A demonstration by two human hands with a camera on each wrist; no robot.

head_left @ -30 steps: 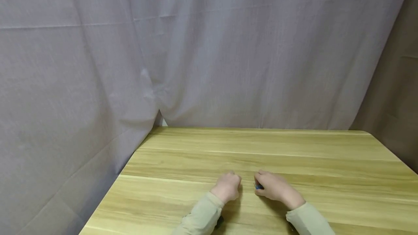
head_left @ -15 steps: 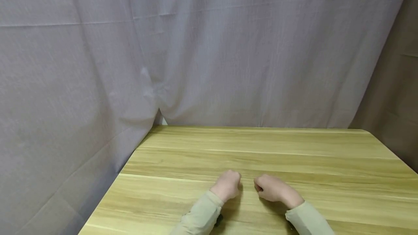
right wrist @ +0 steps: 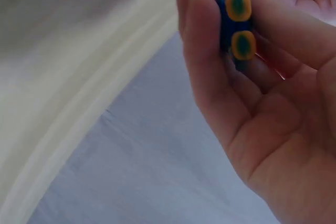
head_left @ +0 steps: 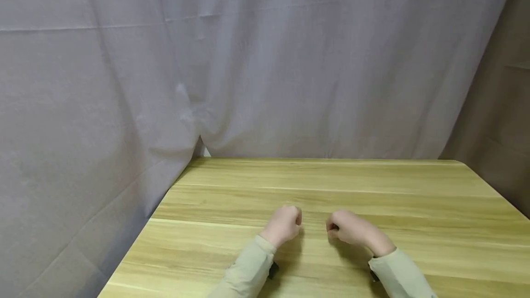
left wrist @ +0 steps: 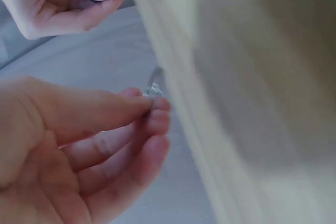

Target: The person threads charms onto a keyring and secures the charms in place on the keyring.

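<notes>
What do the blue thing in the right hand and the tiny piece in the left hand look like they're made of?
The blue piece in the right hand looks like moulded plastic: matte, flat colour, with two orange-ringed dark spots. The tiny piece pinched by the left hand glints silvery, so it may be metal, or clear plastic; it is too blurred to tell.

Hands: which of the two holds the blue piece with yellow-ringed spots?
The right hand pinches the blue piece between thumb and fingers. The left hand pinches only a tiny clear-silvery bit.
</notes>
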